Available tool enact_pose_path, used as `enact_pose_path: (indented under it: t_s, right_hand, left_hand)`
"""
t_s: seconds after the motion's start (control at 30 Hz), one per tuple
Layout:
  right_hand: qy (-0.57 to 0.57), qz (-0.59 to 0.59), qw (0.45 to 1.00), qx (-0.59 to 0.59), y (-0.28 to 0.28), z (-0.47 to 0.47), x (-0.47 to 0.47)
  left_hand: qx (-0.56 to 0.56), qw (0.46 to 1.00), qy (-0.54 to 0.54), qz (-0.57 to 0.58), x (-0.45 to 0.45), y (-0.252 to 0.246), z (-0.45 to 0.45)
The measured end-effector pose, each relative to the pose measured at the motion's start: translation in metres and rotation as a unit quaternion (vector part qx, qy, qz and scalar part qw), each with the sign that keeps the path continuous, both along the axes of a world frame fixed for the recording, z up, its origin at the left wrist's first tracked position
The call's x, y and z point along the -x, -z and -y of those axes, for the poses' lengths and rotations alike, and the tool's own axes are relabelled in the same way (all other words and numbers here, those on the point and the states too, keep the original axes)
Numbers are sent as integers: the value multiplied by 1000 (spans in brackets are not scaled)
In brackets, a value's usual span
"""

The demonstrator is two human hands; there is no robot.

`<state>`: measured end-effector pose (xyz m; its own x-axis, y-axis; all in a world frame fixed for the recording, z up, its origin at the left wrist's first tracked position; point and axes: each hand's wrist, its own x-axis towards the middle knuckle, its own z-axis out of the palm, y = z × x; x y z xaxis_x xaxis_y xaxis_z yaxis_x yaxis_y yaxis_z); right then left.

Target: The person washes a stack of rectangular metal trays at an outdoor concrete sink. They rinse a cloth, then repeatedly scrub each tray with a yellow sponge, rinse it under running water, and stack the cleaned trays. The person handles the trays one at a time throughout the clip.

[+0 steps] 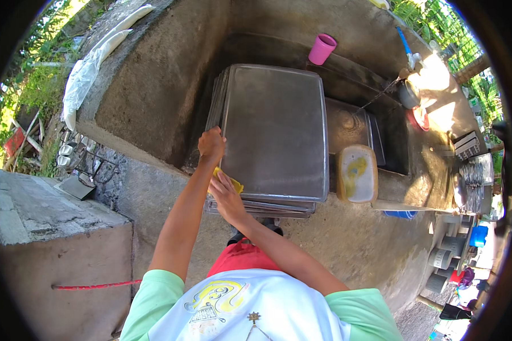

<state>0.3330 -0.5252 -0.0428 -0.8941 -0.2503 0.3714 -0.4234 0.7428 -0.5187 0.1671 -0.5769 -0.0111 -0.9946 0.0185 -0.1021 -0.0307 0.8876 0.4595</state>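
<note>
A stack of large dark metal trays [277,132] rests in a concrete wash basin [162,85] before me. My left hand [212,145] is closed around the left rim of an upper tray. Just below it, my right hand [227,194] presses a yellow sponge or cloth [237,186] against the near left corner of the stack, fingers laid over it. Most of the yellow piece is hidden under that hand. Right of the stack stands a cut-open plastic container [357,174] with whitish contents and a yellow patch.
Water runs from a tap [414,59] with a blue handle [404,40] onto another tray [345,123] in the basin's right part. A pink plastic cup [322,49] stands on the back ledge. White plastic sheeting [87,76] drapes the left wall. Grey pots [439,258] sit far right.
</note>
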Motion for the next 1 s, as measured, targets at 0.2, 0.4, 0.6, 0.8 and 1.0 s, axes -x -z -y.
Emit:
enact_pose_path:
  t_s: [0.2, 0.4, 0.6, 0.8, 1.0]
  right_hand:
    - [75, 12, 997, -13, -12, -106, -44]
    - [-43, 18, 999, 6, -6, -30, 0]
    - [-44, 48, 998, 20, -15, -69, -10]
    - [-21, 27, 999, 38, -12, -55, -20]
    - [222, 53, 967, -114, -28, -217, -66]
  left_hand:
    - [26, 999, -5, 36, 0, -11, -5]
    - [42, 999, 2, 33, -4, -15, -10]
    - [50, 998, -10, 35, 1, -5, -6]
    - [60, 998, -5, 31, -5, -12, -9]
    - [68, 997, -26, 27, -11, -6, -6]
